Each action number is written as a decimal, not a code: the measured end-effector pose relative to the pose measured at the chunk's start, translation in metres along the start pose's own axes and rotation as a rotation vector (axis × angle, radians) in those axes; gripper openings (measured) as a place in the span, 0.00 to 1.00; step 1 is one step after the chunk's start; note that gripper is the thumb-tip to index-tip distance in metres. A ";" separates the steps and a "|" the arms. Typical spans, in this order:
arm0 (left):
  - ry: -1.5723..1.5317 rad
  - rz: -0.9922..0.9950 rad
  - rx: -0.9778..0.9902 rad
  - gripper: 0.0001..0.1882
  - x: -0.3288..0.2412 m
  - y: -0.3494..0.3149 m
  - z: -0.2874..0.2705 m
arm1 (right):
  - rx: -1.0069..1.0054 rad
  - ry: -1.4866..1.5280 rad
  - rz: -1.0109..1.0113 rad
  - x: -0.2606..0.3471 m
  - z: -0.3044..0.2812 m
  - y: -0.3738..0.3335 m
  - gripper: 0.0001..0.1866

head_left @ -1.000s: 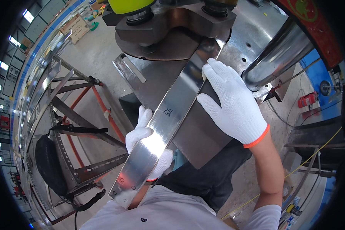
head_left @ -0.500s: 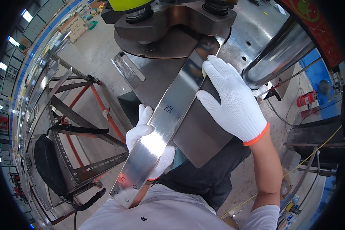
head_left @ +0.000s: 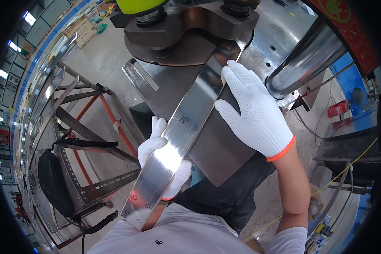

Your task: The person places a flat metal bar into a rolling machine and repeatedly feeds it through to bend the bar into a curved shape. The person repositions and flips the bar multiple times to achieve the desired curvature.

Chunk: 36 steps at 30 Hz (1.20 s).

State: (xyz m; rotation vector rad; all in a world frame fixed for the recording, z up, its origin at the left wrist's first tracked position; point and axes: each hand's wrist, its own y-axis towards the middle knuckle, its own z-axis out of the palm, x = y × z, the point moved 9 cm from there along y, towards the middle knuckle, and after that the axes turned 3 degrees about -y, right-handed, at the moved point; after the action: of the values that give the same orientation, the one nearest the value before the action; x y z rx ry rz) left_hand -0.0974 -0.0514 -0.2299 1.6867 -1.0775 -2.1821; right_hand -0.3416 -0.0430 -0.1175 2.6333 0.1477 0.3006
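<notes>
A long, shiny metal strip (head_left: 194,103) slants from my chest up under the press head, with handwritten marks on its face and small holes at its near end. My left hand (head_left: 150,146), in a white knit glove, grips the strip from beneath, fingers showing along both edges; its palm is hidden under the metal. My right hand (head_left: 258,112), gloved in white with an orange cuff, is open, its fingers stretched out and fingertips touching the strip's right edge. Under the strip is a dark metal plate (head_left: 224,158). The strip's far end reaches below the dark clamping block (head_left: 173,36).
A polished steel column (head_left: 309,57) stands right of my right hand. At left, a metal rack (head_left: 101,146) holds long strips, and a black bag (head_left: 53,182) hangs there. A slotted bracket (head_left: 142,74) sits beside the plate. A red fire extinguisher (head_left: 338,109) is farther right.
The view has shifted very slightly. Both hands keep their places on the strip, and the strip stays under the press head.
</notes>
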 end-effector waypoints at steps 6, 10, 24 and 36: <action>0.026 -0.003 -0.027 0.41 0.000 -0.001 0.000 | -0.001 0.017 0.003 0.002 0.000 0.001 0.33; 0.041 -0.010 -0.030 0.41 -0.001 -0.001 -0.001 | -0.004 0.001 -0.001 0.001 0.000 0.000 0.33; 0.037 0.012 -0.045 0.40 0.000 0.000 0.000 | -0.009 -0.015 -0.011 0.001 0.003 -0.001 0.34; 0.101 -0.023 -0.008 0.42 -0.001 -0.001 -0.003 | 0.017 0.010 0.020 0.002 0.000 0.004 0.32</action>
State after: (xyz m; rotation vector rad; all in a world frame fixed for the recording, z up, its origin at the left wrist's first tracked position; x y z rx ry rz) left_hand -0.0942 -0.0511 -0.2299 1.7931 -1.0273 -2.0873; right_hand -0.3392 -0.0462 -0.1148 2.6517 0.1280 0.3200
